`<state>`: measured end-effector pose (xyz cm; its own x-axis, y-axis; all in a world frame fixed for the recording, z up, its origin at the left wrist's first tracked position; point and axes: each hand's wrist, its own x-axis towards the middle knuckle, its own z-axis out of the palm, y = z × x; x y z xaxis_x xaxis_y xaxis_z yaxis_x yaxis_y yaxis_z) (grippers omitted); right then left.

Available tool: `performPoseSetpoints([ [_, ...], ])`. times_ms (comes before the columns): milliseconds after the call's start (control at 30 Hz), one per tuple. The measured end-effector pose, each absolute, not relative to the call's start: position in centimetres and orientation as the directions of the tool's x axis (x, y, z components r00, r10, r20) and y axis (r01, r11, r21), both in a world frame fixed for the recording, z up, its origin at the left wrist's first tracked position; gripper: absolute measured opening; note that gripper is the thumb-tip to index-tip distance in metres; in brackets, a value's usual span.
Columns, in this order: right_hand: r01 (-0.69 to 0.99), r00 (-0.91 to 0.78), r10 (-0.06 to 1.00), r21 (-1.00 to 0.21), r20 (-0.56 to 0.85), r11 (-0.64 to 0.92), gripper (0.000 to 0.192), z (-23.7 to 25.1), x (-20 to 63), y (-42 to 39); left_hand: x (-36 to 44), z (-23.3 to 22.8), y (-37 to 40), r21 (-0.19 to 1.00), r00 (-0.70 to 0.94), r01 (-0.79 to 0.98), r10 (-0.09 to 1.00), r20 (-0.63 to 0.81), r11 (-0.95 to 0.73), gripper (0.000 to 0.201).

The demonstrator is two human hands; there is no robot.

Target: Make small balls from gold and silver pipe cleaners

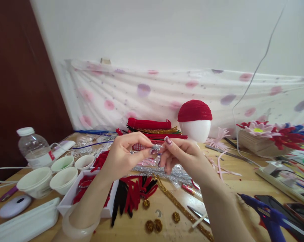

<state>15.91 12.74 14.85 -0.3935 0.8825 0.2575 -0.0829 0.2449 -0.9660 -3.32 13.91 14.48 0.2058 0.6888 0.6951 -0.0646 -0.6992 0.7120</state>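
Observation:
Above the middle of the table, my left hand pinches a small silver tinsel pipe cleaner, bunched or coiled between thumb and index finger. My right hand meets it from the other side, its thumb and fingers closed at the right end of the same piece. My fingertips partly hide its shape. Below the hands lie silver tinsel pipe cleaners in a bundle. Gold tinsel balls and a gold tinsel strip rest nearer to me, beside red and black fuzzy pieces.
White cups, a plastic bottle and a white box stand left. A white head form wears a red cap at the back. Right are a blue glue gun, scissors, a power strip and fuzzy flowers.

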Motion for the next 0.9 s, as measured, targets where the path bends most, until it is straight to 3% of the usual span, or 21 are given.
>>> performPoseSetpoints([
  [200,0.019,-0.205,0.886,-0.903,0.416,0.428,0.036,15.5,16.6,11.4,-3.1,13.8,14.3,0.858,0.122,-0.286,0.872,0.475,-0.427,0.009],
  [367,0.309,-0.084,0.928,-0.876,0.362,0.370,0.029,13.6,19.9,6.2,-2.3,13.5,14.2,0.880,0.150,-0.312,0.896,0.417,-0.357,0.012],
  [433,0.479,0.010,0.953,-0.838,0.303,0.262,0.035,11.0,21.8,3.0,-1.9,13.4,14.0,0.886,0.185,-0.324,0.897,0.402,-0.331,0.012],
  [500,0.554,0.329,0.899,-0.830,0.290,0.065,0.048,7.6,24.0,-0.1,-1.4,13.3,13.9,0.899,0.216,-0.324,0.902,0.374,-0.295,0.013],
  [567,0.563,0.683,0.669,-0.795,0.293,-0.227,0.051,4.0,26.4,-2.2,-0.8,12.9,13.7,0.912,0.244,-0.315,0.906,0.347,-0.265,0.015],
  [600,0.541,0.778,0.551,-0.768,0.302,-0.343,0.051,2.4,27.6,-2.8,-0.5,12.6,13.6,0.918,0.261,-0.308,0.906,0.333,-0.249,0.016],
  [667,0.564,0.807,0.459,-0.715,0.372,-0.412,0.059,-0.1,30.0,-3.0,0.1,11.8,13.2,0.933,0.297,-0.287,0.906,0.301,-0.216,0.014],
  [767,0.688,0.721,0.487,-0.588,0.493,-0.424,0.086,-1.7,32.6,-1.5,0.8,10.6,12.6,0.962,0.339,-0.214,0.911,0.237,-0.171,0.013],
  [900,0.744,0.660,0.602,-0.499,0.449,-0.444,0.068,-1.3,34.4,1.6,1.2,10.0,11.9,0.974,0.332,-0.145,0.919,0.214,-0.175,0.019],
])
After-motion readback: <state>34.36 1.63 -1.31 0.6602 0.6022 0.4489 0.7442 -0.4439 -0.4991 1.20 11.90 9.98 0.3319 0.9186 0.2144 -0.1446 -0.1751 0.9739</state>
